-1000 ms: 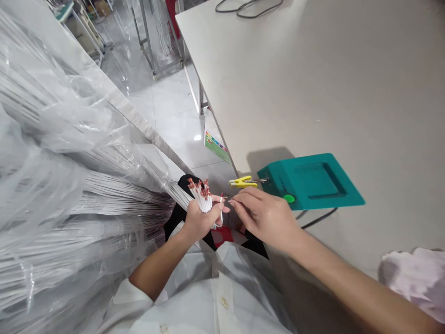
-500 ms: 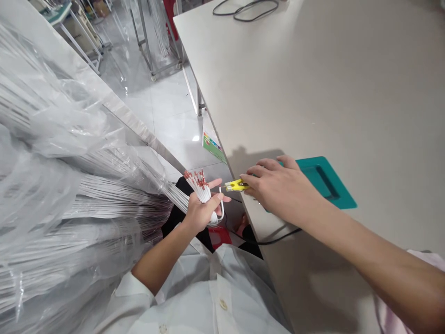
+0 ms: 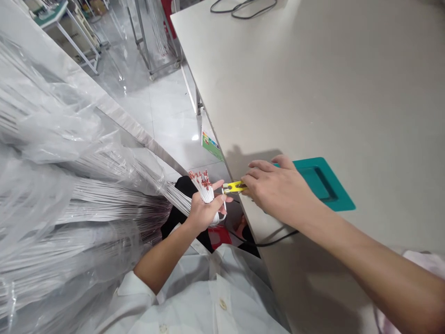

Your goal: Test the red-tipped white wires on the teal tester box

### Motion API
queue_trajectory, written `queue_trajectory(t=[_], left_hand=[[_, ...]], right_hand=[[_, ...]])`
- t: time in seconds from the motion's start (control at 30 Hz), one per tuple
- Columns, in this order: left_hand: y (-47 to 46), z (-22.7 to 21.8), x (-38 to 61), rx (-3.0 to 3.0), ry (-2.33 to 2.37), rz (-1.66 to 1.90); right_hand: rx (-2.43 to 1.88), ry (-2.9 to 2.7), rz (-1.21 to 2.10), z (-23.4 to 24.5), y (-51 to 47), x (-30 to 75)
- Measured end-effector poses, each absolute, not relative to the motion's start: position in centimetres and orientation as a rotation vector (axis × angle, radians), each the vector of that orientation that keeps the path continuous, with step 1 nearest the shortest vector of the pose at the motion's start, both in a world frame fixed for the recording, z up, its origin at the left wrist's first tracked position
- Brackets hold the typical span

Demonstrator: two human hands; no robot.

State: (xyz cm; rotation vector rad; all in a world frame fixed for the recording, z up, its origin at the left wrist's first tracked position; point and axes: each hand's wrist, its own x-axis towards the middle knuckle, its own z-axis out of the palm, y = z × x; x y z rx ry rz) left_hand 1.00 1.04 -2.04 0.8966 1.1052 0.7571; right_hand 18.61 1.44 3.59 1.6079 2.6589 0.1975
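My left hand (image 3: 204, 211) is closed round a bundle of white wires (image 3: 206, 192) with reddish copper-coloured bare ends, fanned upward. One wire (image 3: 224, 208) bends away from the bundle, and its end meets the pale tip of a yellow tool (image 3: 235, 186) at the table edge. Over that tool lies my right hand (image 3: 274, 185), its fingers curled on it; the thumb and much of the tool are hidden beneath. A teal base plate (image 3: 342, 197) with a raised dark-edged rectangle shows behind the right hand.
Plastic-wrapped bundles of long white wires (image 3: 104, 199) hang at the left. A black cable (image 3: 274, 241) runs off the table (image 3: 313, 93) below my right wrist. Another dark cable (image 3: 239, 11) lies at the table's far end. A wheeled metal rack (image 3: 148, 51) stands beyond.
My left hand and the wire bundle have shifted slightly right. The single wire's end has come up against the tool's tip. The right hand stays nearly in place.
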Motion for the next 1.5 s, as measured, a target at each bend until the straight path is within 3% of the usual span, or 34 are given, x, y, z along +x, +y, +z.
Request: queue_trajectory(t=[0.57, 0.83, 0.93, 1.1, 1.17, 1.23, 1.5], left_hand=[[0.6, -2.3, -0.1, 0.931, 1.076, 0.806], [-0.2, -1.2, -1.9, 1.012, 1.142, 0.851], [-0.4, -1.0, -2.6, 1.033, 1.084, 0.876], [-0.6, -1.5, -3.4, 0.974, 0.951, 0.87], [-0.7, -1.7, -3.6, 0.973, 0.92, 0.841], [-0.8, -1.7, -3.7, 0.979, 0.904, 0.815], [-0.9, -1.0, -3.5, 1.063, 0.971, 0.669]], right_hand=[[1.595, 2.734, 0.355, 3.3, 1.2, 18.5], [1.869, 3.197, 0.367, 2.8, -1.8, 16.3], [2.159, 3.257, -0.235, 1.6, -3.4, 14.3], [2.529, 2.644, -1.886, -0.8, -3.8, 12.0], [2.482, 2.47, -2.325, -1.5, -3.6, 11.4], [2.475, 2.443, -2.502, -1.9, -3.4, 11.2], [2.536, 2.361, -2.564, -1.9, -3.3, 11.7]])
